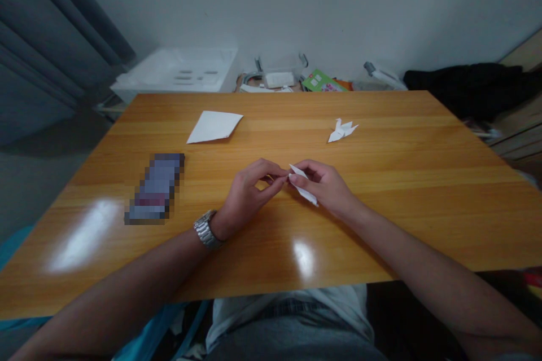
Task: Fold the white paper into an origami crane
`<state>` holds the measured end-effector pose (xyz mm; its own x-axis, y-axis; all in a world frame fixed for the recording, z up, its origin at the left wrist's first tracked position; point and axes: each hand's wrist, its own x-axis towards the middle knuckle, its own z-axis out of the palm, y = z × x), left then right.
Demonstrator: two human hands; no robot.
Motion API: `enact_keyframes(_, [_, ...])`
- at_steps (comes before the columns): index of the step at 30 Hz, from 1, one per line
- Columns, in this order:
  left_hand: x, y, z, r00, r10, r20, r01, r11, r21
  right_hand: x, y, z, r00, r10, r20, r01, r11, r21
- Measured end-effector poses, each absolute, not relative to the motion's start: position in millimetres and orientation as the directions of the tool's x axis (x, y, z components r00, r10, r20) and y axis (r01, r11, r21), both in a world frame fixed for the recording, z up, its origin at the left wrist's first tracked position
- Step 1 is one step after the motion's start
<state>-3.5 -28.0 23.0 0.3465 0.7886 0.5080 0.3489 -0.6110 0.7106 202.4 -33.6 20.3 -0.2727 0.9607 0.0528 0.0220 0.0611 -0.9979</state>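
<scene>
A small piece of folded white paper [305, 194] is gripped between the thumb and fingers of my right hand [326, 183], just above the wooden table. My left hand [254, 183], with a metal watch on its wrist, pinches at the paper's left tip; the fingertips hide what lies between them. Beyond my right hand, a finished-looking white origami bird [342, 131] rests on the table. A larger flat sheet of white paper [215, 126] lies past my left hand.
On the left of the wooden table [262, 259] lies a phone [156, 186], its picture blurred out. Behind the far edge stand a white plastic tray [178, 70], a green booklet [322, 82] and assorted small items. Dark cloth [470, 87] is heaped at the right.
</scene>
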Motion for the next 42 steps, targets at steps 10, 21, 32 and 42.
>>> enact_keyframes(10, [0.5, -31.5, 25.0, 0.281, 0.860, 0.425, 0.289, -0.498, 0.817, 201.3, -33.9, 18.3, -0.241, 0.966, 0.099, 0.001, 0.102, -0.995])
enact_keyframes(21, [1.7, -31.5, 24.5, 0.280, 0.881, 0.381, 0.264, -0.452, 0.852, 200.1, -34.8, 18.5, -0.217, 0.969, 0.114, 0.010, 0.119, -0.993])
enact_keyframes(32, [4.3, -32.7, 23.3, 0.269, 0.905, 0.329, 0.244, -0.394, 0.886, 199.1, -35.3, 16.5, -0.217, 0.968, 0.123, 0.031, 0.133, -0.991])
enact_keyframes(42, [3.8, -32.4, 24.6, 0.294, 0.897, 0.331, 0.268, -0.410, 0.872, 197.8, -35.7, 17.2, -0.215, 0.971, 0.106, 0.027, 0.114, -0.993])
